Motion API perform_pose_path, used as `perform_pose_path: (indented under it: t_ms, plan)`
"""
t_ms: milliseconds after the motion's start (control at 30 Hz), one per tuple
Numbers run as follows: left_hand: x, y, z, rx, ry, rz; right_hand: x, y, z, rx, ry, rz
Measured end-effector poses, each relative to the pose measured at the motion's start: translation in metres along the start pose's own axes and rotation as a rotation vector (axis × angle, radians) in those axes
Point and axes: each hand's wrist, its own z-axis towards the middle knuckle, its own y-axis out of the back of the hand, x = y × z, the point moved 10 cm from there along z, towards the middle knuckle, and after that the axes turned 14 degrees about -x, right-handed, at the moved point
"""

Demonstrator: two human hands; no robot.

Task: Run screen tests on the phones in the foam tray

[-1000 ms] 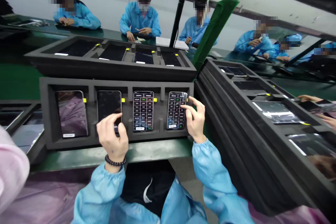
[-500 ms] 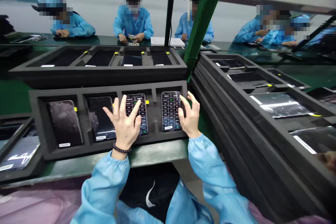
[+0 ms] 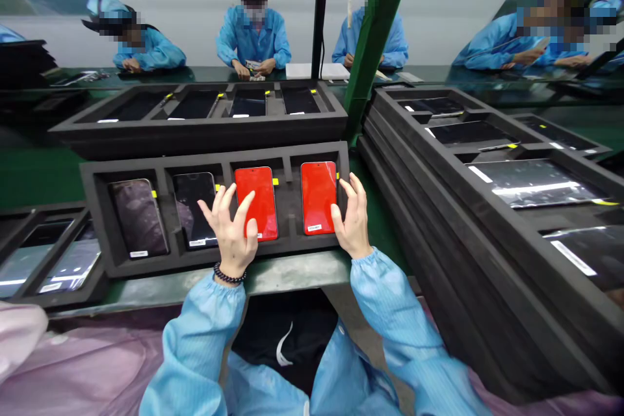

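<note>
In front of me a black foam tray (image 3: 195,266) holds phones in separate slots. Solid red fills the screens of the third phone (image 3: 263,198) and the rightmost phone (image 3: 316,195). The leftmost phone (image 3: 139,218) and the second phone (image 3: 190,198) have dark screens. My left hand (image 3: 231,231), fingers spread, is over the left side of the third phone and covers part of it; whether a fingertip touches the glass I cannot tell. My right hand (image 3: 353,218) lies at the right edge of the rightmost phone, fingers apart, holding nothing.
Behind stands another foam tray (image 3: 205,133) with dark phones. Stacked foam trays (image 3: 414,188) rise on the right, and a further tray (image 3: 53,208) lies at the left. A green post (image 3: 375,32) stands beyond. Several people in blue work across the bench.
The two right-hand phones switched from lists of text buttons to plain red screens. Both hands stay over the same phones; the left fingers are slightly more bent. The view has shifted a little.
</note>
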Motion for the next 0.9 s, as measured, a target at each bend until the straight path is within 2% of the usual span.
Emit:
perform_pose_path:
  t_ms: [100,233,333,433,567,700,833,900]
  plan:
    - [0.002,0.009,-0.015,0.069,0.045,0.03,0.001,0.004,-0.013,0.052,-0.025,-0.01]
    - [0.01,0.031,-0.038,0.145,0.107,0.089,0.003,0.006,-0.037,0.191,-0.057,-0.053]
    - [0.014,0.042,-0.046,0.129,0.133,0.122,0.012,0.011,-0.045,0.216,0.019,-0.099]
    - [0.014,0.038,-0.044,0.14,0.127,0.149,0.026,0.012,-0.044,0.202,0.152,-0.147]
    - [0.012,0.024,-0.043,0.237,0.107,0.142,0.03,0.008,-0.044,0.234,0.19,-0.188]
    - [0.013,0.038,-0.048,0.179,0.14,0.156,0.043,0.013,-0.047,0.224,0.307,-0.117]
    - [0.012,0.035,-0.069,0.315,0.122,0.149,0.051,0.008,-0.053,0.31,0.377,-0.073]
    - [0.012,0.038,-0.073,0.292,0.122,0.132,0.051,0.009,-0.051,0.304,0.369,-0.076]
